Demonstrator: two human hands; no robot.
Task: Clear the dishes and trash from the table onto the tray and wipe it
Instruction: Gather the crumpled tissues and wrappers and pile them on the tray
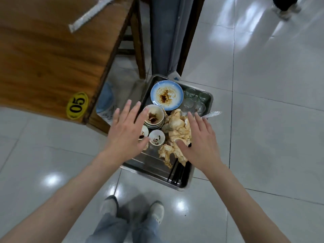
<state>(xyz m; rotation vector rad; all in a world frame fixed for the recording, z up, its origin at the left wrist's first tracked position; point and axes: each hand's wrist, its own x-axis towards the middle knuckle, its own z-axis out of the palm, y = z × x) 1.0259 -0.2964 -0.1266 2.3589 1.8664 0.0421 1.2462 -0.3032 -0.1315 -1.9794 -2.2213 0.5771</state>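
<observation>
Both our hands, left hand [125, 132] and right hand [199, 142], hover flat-fingered and empty over the tray [149, 170] on the floor, loaded with bowls [155, 116] and napkins [178, 127]; clearing looks done, and next we probably grip its edges.

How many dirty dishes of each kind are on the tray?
Blue-rimmed round plate: 1
Stack of white bowls, number in it unclear: 1
Small white sauce cups: 2
Clear drinking glasses: about 4
Total: about 8, all on the metal tray.
</observation>
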